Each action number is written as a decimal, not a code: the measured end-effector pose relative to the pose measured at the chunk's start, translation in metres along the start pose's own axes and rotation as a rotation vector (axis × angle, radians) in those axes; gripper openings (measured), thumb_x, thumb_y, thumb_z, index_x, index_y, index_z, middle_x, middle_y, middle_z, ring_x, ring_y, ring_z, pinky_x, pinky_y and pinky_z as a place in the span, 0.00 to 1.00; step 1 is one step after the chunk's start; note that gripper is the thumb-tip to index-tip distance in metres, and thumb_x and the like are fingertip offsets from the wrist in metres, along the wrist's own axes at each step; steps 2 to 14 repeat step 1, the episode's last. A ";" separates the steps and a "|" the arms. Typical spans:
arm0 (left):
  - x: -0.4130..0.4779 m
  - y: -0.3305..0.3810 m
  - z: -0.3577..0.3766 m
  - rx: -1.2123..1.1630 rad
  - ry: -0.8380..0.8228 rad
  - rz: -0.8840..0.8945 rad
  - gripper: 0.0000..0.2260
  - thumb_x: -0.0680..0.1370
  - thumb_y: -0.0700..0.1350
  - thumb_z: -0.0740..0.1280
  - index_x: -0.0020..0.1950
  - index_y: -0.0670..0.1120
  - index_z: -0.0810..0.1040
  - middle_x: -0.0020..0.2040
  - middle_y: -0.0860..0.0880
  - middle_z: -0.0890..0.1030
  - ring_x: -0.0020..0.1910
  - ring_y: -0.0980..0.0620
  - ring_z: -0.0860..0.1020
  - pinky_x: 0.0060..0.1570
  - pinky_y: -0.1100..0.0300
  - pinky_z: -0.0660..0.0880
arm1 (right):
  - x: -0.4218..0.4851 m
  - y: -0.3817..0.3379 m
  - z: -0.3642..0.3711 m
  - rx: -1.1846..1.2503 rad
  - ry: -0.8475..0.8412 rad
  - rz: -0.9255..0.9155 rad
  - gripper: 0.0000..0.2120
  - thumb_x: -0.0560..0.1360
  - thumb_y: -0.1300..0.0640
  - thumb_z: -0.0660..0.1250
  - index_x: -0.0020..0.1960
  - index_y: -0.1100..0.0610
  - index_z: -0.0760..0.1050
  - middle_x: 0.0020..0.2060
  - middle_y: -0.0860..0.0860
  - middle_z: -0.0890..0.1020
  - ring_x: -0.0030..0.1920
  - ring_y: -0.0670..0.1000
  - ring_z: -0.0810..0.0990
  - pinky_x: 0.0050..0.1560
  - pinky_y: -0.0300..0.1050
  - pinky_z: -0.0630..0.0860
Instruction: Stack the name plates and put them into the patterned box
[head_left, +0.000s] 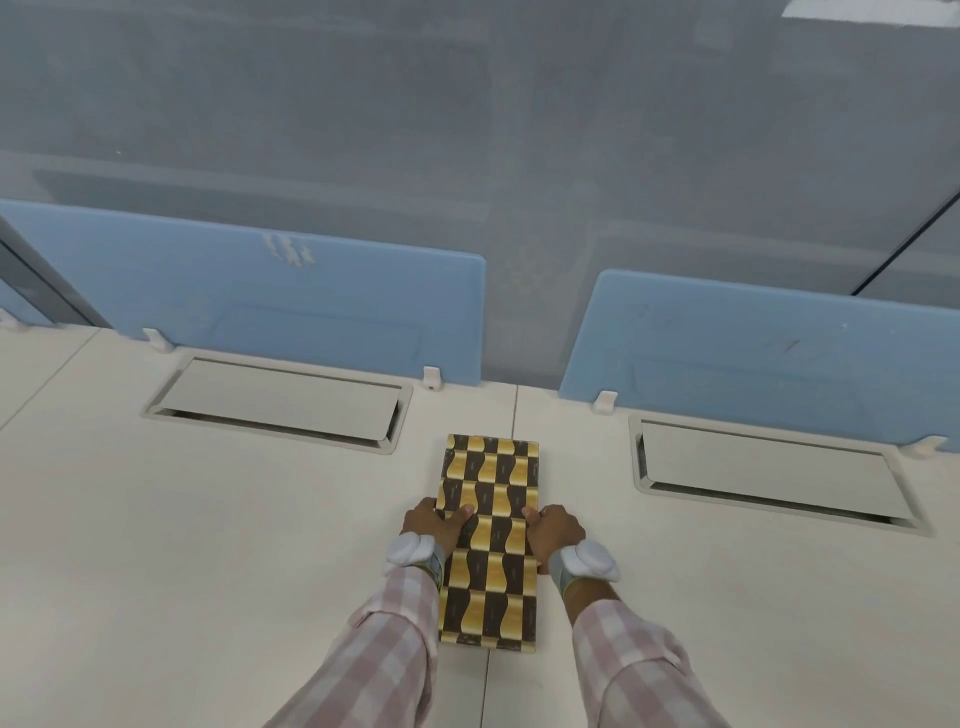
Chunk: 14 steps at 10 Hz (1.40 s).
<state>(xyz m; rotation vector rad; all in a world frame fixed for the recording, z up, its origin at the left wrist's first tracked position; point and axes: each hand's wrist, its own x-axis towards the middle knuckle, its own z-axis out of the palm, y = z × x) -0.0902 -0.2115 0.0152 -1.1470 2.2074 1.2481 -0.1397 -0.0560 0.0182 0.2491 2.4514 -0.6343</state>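
A long patterned box (488, 545) with a gold and dark brown wavy check lies closed on the white desk (208, 571), running away from me along the seam between two desk tops. My left hand (434, 522) grips its left long side, thumb on the lid. My right hand (553, 530) grips the right long side in the same way. Both wrists wear white bands, and the sleeves are pink and white check. No name plates are in sight.
Two shut cable-hatch flaps are set into the desk, one at the back left (280, 405) and one at the right (769, 475). Two light blue divider screens (249, 291) (769, 343) stand along the far edge, with a grey wall behind.
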 end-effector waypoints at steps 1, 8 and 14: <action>-0.004 0.017 -0.016 0.047 0.060 0.018 0.35 0.73 0.60 0.70 0.73 0.42 0.68 0.70 0.42 0.73 0.67 0.42 0.74 0.64 0.52 0.71 | -0.004 -0.006 -0.022 0.005 0.046 -0.095 0.24 0.77 0.46 0.65 0.67 0.58 0.71 0.64 0.57 0.78 0.62 0.58 0.78 0.60 0.46 0.75; -0.004 0.017 -0.016 0.047 0.060 0.018 0.35 0.73 0.60 0.70 0.73 0.42 0.68 0.70 0.42 0.73 0.67 0.42 0.74 0.64 0.52 0.71 | -0.004 -0.006 -0.022 0.005 0.046 -0.095 0.24 0.77 0.46 0.65 0.67 0.58 0.71 0.64 0.57 0.78 0.62 0.58 0.78 0.60 0.46 0.75; -0.004 0.017 -0.016 0.047 0.060 0.018 0.35 0.73 0.60 0.70 0.73 0.42 0.68 0.70 0.42 0.73 0.67 0.42 0.74 0.64 0.52 0.71 | -0.004 -0.006 -0.022 0.005 0.046 -0.095 0.24 0.77 0.46 0.65 0.67 0.58 0.71 0.64 0.57 0.78 0.62 0.58 0.78 0.60 0.46 0.75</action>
